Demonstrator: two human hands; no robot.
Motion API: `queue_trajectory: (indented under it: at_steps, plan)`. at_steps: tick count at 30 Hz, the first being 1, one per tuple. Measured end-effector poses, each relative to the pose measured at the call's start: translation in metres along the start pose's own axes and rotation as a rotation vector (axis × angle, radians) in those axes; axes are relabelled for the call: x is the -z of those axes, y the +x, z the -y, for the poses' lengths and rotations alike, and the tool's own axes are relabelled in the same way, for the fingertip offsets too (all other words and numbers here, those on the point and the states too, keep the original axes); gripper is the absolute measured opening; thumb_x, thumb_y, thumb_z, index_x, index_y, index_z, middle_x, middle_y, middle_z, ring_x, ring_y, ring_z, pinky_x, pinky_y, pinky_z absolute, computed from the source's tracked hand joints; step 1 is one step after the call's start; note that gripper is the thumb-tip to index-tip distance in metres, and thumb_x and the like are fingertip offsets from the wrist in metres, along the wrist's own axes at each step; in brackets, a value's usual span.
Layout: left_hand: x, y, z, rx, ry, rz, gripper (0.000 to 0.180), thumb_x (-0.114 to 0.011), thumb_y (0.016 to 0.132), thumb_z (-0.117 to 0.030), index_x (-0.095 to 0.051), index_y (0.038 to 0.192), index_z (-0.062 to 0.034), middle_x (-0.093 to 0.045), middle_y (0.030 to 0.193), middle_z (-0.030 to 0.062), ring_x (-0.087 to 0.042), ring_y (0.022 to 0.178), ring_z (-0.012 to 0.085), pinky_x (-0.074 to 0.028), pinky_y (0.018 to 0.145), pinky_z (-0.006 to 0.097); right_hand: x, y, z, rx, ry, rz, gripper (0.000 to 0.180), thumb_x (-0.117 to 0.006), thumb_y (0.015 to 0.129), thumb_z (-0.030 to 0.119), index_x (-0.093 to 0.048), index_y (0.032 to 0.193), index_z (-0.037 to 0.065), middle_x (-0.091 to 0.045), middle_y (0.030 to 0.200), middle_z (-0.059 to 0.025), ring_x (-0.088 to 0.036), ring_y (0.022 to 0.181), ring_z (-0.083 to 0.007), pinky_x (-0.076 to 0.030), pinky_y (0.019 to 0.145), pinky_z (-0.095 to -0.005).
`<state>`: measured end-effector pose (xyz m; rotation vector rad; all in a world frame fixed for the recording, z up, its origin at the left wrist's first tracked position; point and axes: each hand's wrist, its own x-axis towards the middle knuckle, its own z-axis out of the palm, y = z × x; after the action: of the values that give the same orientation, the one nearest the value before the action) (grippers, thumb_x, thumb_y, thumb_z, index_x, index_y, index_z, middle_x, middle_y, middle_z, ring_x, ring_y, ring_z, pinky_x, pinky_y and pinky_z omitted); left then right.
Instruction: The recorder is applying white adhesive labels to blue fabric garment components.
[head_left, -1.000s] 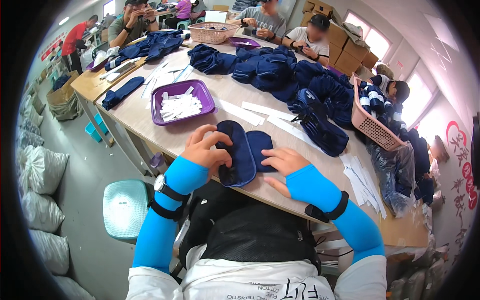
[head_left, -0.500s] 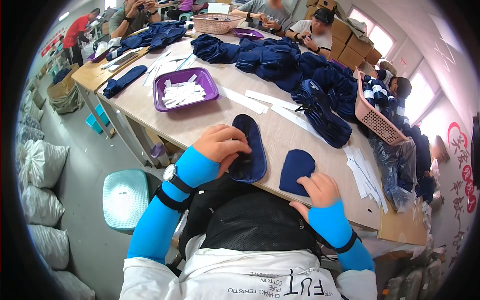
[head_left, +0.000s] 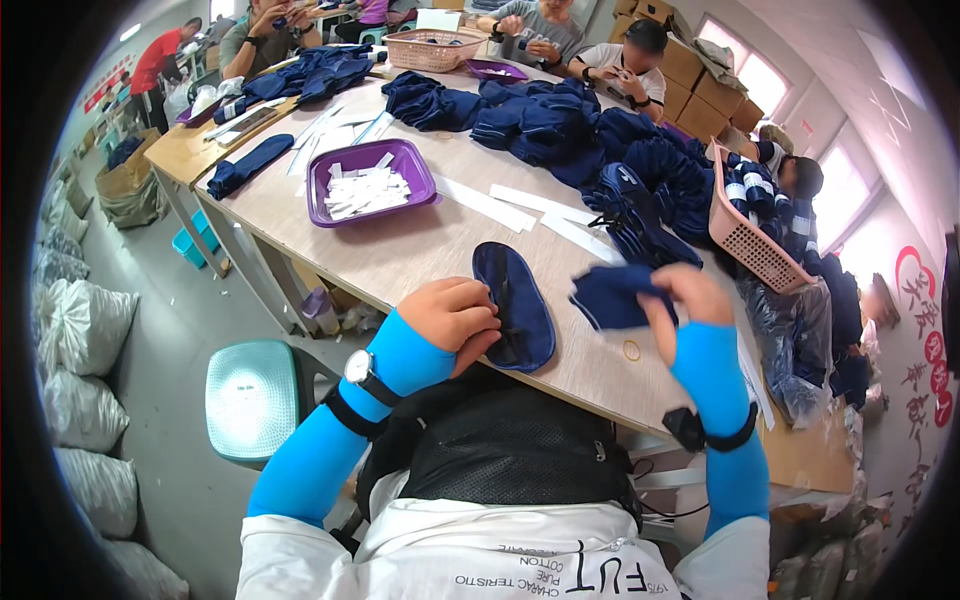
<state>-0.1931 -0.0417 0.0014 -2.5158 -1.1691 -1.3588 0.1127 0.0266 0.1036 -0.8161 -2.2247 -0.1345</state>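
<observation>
An oblong navy cloth piece with black straps, like an eye mask [head_left: 528, 315], lies at the table's near edge. My left hand [head_left: 448, 318] is at its left side, fingers curled and pinched on the strap area. My right hand [head_left: 690, 305] holds a small navy cloth pouch [head_left: 615, 298] by its right end, raised off the table. Motion blurs both the pouch and the fingers. Below the pouch a yellow rubber band [head_left: 631, 350] lies on the tabletop.
A purple basket [head_left: 425, 190] holds white slips. Paper strips [head_left: 485, 203] lie beyond the mask. Navy cloth items [head_left: 540, 120] are heaped across the table. A pink basket [head_left: 755, 245] with rolled navy bundles stands at right. Several people sit opposite. A teal stool [head_left: 250, 400] stands left.
My right hand has lifted the navy pouch and moved it up and away from me, uncovering the rubber band. The eye mask and my left hand have shifted slightly right.
</observation>
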Motion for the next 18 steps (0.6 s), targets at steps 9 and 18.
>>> queue_trajectory:
  at_steps: [9, 18]
  plan:
    - [0.001, 0.005, -0.005, 0.02, 0.006, -0.004, 0.016, -0.081, 0.079, -0.005, -0.071, 0.09, -0.0031, -0.068, 0.095, 0.0147, -0.069, 0.088, 0.0368, -0.057, 0.075, 0.045, -0.08, 0.043, 0.028, 0.406, 0.074, 0.15, 0.022, -0.08, 0.065, 0.009, -0.07, 0.084, 0.01, -0.069, 0.092, -0.0129, -0.064, 0.106, -0.0369, -0.054, 0.089, -0.0462]
    - [0.003, -0.009, -0.009, 0.217, -0.052, 0.009, 0.044, -0.069, 0.079, -0.001, -0.057, 0.121, -0.002, -0.066, 0.097, 0.0197, -0.065, 0.086, 0.0417, -0.052, 0.071, 0.044, -0.069, 0.0, 0.046, 0.113, 0.308, 0.585, 0.019, -0.079, 0.079, 0.006, -0.073, 0.097, 0.003, -0.069, 0.107, -0.0112, -0.067, 0.107, -0.0357, -0.056, 0.093, -0.0439]
